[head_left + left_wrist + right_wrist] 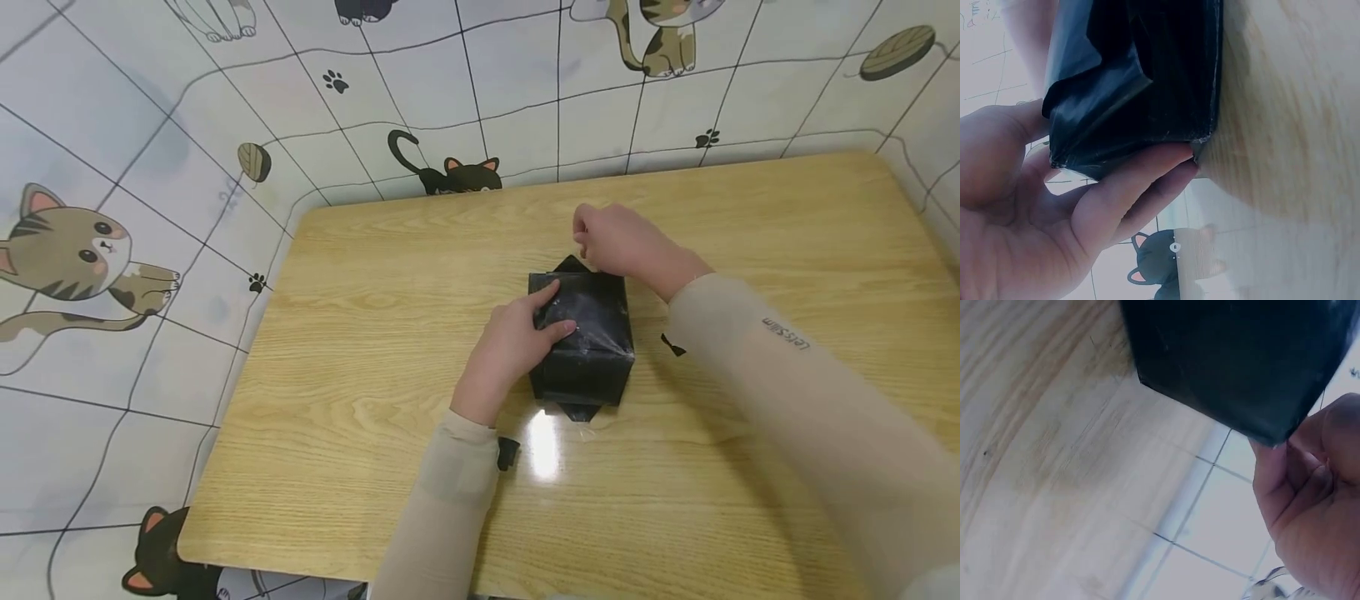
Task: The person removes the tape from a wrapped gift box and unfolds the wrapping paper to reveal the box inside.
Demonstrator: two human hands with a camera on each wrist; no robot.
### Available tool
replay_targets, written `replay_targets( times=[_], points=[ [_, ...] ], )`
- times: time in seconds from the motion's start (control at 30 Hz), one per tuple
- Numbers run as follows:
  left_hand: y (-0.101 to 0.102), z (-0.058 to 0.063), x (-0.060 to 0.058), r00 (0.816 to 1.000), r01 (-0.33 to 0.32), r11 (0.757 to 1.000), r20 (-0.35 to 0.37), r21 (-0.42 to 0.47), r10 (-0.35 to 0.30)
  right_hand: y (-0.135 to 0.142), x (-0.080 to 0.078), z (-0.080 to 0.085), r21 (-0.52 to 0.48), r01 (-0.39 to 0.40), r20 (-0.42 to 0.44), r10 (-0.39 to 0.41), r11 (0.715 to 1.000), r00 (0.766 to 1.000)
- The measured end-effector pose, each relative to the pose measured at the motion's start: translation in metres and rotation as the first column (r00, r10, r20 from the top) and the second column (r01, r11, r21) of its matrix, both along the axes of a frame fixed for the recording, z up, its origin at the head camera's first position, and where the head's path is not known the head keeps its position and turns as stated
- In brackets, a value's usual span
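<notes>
A box wrapped in glossy black sheet (588, 304) sits on the wooden table, with pointed folded flaps at its near and far ends. My left hand (513, 337) grips its left side, two digits spread over the top. Along the end of the black box (1141, 100) lie the straight fingers of the left hand (1079, 206), with creased folds above them. Curled fingers of my right hand (618, 240) are at the far right corner. From the right wrist view, the right hand (1310, 481) meets the corner of the box (1235, 362); I cannot tell what its fingertips pinch.
A small black scrap (508, 453) lies beside the left sleeve, and another black scrap (673, 344) beside the right forearm. The wooden table (360, 333) meets a wall with cat drawings (517, 92) at the back.
</notes>
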State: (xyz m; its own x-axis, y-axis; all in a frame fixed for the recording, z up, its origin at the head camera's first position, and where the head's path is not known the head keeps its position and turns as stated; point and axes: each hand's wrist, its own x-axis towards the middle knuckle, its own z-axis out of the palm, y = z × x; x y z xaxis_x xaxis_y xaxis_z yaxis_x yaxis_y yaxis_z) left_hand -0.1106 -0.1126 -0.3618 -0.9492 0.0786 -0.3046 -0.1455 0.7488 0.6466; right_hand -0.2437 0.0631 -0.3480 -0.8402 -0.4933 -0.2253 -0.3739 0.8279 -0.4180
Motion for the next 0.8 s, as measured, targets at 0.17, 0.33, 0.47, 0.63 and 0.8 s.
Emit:
replay_targets(
  times=[0.17,0.33,0.47,0.63,0.8],
  points=[
    [0.001,-0.002,0.0,1.0,0.002,1.0,0.009,0.001,-0.002,0.007,-0.011,-0.006,-0.246,0.193,0.242,-0.133,0.95,0.961],
    [0.002,-0.002,0.0,1.0,-0.007,1.0,0.019,0.004,0.007,0.009,-0.012,-0.007,-0.41,0.377,0.354,-0.236,0.831,0.905],
    [0.002,-0.002,0.0,1.0,-0.01,1.0,0.018,0.013,0.01,0.011,-0.008,0.003,-0.495,0.447,0.34,-0.307,0.745,0.889],
    [0.001,-0.003,0.0,1.0,-0.013,1.0,0.021,0.021,0.013,0.012,0.006,0.02,-0.364,0.294,0.242,-0.216,0.884,0.946],
    [-0.002,-0.004,0.001,1.0,-0.003,1.0,-0.003,0.025,0.003,0.011,0.032,0.03,-0.093,0.043,0.143,-0.03,0.995,0.989]
  ],
)
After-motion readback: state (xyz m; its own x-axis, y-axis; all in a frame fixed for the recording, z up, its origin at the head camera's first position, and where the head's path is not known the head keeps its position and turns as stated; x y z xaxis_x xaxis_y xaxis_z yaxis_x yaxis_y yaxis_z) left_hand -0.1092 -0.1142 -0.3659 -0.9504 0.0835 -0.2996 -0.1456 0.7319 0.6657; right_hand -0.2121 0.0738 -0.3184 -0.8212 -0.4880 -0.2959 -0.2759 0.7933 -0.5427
